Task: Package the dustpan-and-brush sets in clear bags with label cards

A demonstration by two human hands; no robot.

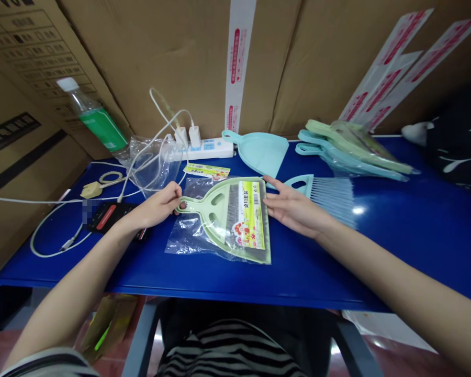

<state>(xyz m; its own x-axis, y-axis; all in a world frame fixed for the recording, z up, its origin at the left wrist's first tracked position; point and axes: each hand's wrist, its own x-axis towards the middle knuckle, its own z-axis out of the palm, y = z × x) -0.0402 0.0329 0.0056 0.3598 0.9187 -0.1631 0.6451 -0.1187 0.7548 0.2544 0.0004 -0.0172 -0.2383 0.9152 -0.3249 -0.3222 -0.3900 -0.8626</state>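
Note:
A light green dustpan (210,220) with a brush nested in it lies over a clear plastic bag (184,235) in front of me. A printed yellow-and-white card (251,214) rests across its wide end. My left hand (163,204) pinches the handle end of the dustpan. At the opposite edge, my right hand (292,207) has its fingers stretched out against the rim. Just behind are a blue dustpan (262,149) and a blue brush (332,196), partly covered by my right hand.
Bagged green and blue dustpan sets (353,146) are piled at the back right. A power strip (208,149) with white cables, a bottle (98,120) and a phone (113,217) occupy the left. Cardboard (180,52) walls the back of the blue table (227,285).

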